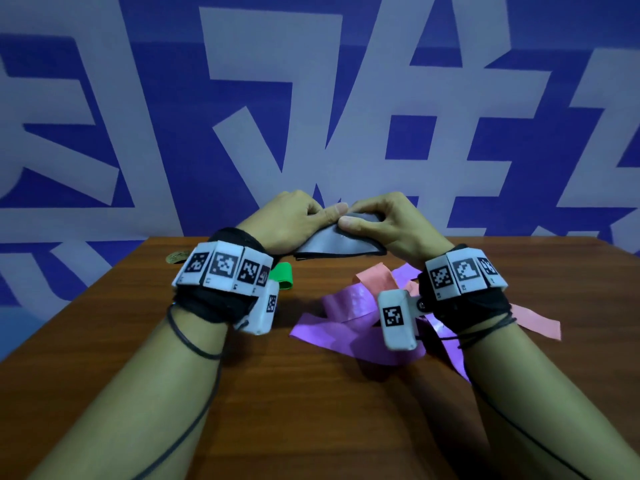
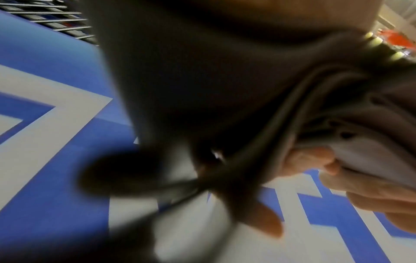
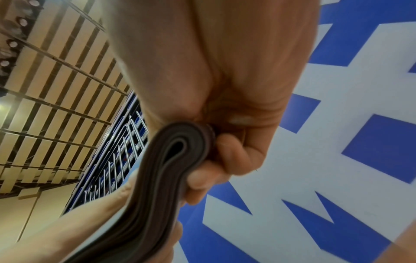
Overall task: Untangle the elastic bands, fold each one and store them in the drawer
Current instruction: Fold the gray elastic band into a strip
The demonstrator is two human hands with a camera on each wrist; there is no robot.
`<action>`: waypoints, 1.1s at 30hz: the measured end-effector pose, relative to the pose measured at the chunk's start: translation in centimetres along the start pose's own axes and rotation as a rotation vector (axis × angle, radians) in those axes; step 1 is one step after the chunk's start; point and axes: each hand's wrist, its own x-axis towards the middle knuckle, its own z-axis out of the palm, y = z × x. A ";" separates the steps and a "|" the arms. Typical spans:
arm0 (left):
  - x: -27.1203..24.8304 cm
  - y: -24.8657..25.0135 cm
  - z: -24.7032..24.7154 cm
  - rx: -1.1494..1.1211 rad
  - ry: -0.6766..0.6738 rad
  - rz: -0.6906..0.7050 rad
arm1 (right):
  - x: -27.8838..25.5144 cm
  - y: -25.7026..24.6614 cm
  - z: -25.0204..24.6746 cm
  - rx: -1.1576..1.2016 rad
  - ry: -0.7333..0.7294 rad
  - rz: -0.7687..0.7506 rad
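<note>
A grey elastic band [image 1: 337, 244], folded into several layers, is held above the table's far side. My left hand [image 1: 311, 214] pinches its top edge from the left, and my right hand [image 1: 367, 220] grips it from the right, thumbs nearly touching. The right wrist view shows the layered grey band [image 3: 157, 178] clamped between my right hand's fingers [image 3: 202, 178] and thumb. In the left wrist view the grey band [image 2: 281, 138] is blurred and dark. A tangle of purple bands [image 1: 343, 320] and pink bands [image 1: 375, 277] lies on the table. A folded green band [image 1: 282, 276] lies left of it.
The wooden table [image 1: 311, 410] stands against a blue and white patterned wall [image 1: 173, 133]. A small round brass-coloured object [image 1: 176, 257] sits at the table's far left edge. No drawer is in view.
</note>
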 end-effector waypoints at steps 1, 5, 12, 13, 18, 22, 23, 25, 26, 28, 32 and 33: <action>-0.2 -0.2 -0.3 0.043 -0.016 -0.018 | 0.0 -0.1 0.5 0.014 -0.005 0.010; -1.6 -1.4 -1.3 0.197 -0.115 -0.104 | 0.1 -0.4 2.9 0.041 -0.062 0.114; -5.0 -5.1 -1.3 0.407 -0.214 -0.191 | 1.2 -1.1 7.0 -0.136 -0.313 0.265; -5.5 -5.4 -1.5 0.412 -0.231 -0.199 | 1.2 -1.1 7.6 -0.098 -0.351 0.283; -6.9 -7.6 -1.8 0.404 -0.267 -0.235 | 1.8 -2.6 10.0 -0.221 -0.377 0.321; -8.3 -9.0 -1.9 0.403 -0.351 -0.287 | 2.8 -3.1 11.9 -0.369 -0.415 0.428; -8.5 -9.4 -1.8 0.389 -0.387 -0.298 | 3.0 -3.0 12.3 -0.379 -0.424 0.472; -8.8 -10.1 -1.8 0.359 -0.457 -0.306 | 3.2 -2.8 13.1 -0.384 -0.422 0.523; -9.1 -10.3 -1.8 0.360 -0.488 -0.308 | 3.2 -2.7 13.4 -0.421 -0.422 0.527; -9.3 -11.0 -1.8 0.355 -0.539 -0.322 | 3.0 -2.5 13.9 -0.482 -0.417 0.545; -9.7 -11.7 -1.1 0.405 -0.564 -0.326 | 2.9 -2.3 14.9 -0.501 -0.453 0.596; -9.7 -11.8 -0.7 0.425 -0.563 -0.328 | 2.9 -2.3 15.3 -0.538 -0.474 0.601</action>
